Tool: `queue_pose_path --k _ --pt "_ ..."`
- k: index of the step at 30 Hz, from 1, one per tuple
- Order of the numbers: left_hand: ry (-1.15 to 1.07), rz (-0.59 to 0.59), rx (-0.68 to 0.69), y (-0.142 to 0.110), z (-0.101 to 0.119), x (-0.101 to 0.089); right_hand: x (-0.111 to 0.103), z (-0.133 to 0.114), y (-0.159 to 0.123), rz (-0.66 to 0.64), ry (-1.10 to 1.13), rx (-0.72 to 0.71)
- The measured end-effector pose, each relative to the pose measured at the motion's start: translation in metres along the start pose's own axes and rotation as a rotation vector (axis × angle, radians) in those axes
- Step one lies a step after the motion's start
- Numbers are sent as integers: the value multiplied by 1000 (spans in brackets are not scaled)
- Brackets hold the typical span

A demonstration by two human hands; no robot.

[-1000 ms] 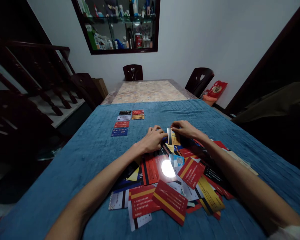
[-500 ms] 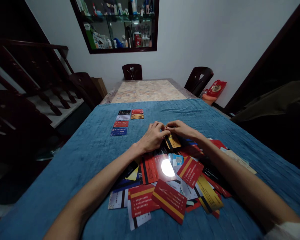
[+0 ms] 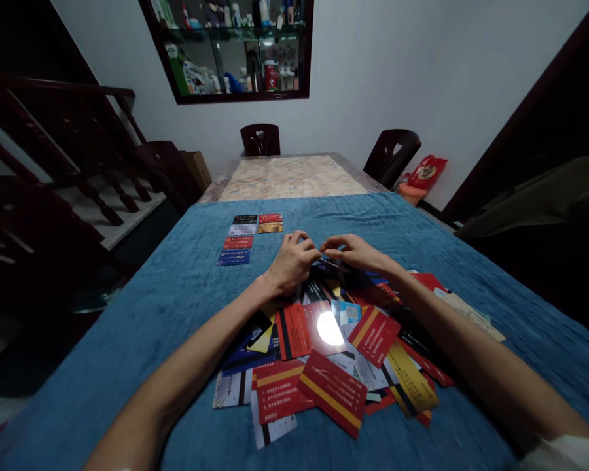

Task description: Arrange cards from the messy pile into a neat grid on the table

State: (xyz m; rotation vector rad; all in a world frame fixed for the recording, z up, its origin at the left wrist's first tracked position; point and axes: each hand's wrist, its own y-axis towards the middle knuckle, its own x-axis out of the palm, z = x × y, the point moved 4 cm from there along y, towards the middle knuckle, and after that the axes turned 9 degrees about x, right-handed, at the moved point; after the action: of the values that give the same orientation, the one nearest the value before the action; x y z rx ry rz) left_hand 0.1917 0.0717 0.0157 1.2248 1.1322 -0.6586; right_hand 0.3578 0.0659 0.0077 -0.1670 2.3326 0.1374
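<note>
My left hand [image 3: 294, 260] is above the far side of a loose heap of plastic cards, its fingers closed on a thin card [image 3: 330, 263] that shows nearly edge-on. From the other side, my right hand [image 3: 354, 252] meets it with thumb and forefinger pinched near the same card; the exact contact is partly hidden. Beneath and nearer me, the heap has a red card with a yellow stripe [image 3: 332, 394], an orange-red card [image 3: 294, 331], a gold card [image 3: 408, 379] and a glossy card reflecting a lamp [image 3: 319, 322].
At the left, several cards lie in two columns, among them a blue card [image 3: 233, 257], a red card [image 3: 238, 243] and a gold card [image 3: 270, 227]. A blue cloth [image 3: 177, 307] covers the near table. Chairs [image 3: 391, 157] stand around the far end.
The gold card face that showed between my hands has turned out of sight, leaving a thin edge. My left hand has shifted slightly left, opening a small gap between the hands.
</note>
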Motion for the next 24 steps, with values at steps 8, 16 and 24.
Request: queue_pose_path --k 8,16,24 --pt "-4 -88 -112 -4 -15 3 -9 -13 -7 -6 -5 -23" --pt "-68 -94 -189 -6 -24 6 -4 -12 -6 -16 -164 -86" --pt "-115 -3 -231 -9 -35 9 2 -7 -5 153 -460 -105"
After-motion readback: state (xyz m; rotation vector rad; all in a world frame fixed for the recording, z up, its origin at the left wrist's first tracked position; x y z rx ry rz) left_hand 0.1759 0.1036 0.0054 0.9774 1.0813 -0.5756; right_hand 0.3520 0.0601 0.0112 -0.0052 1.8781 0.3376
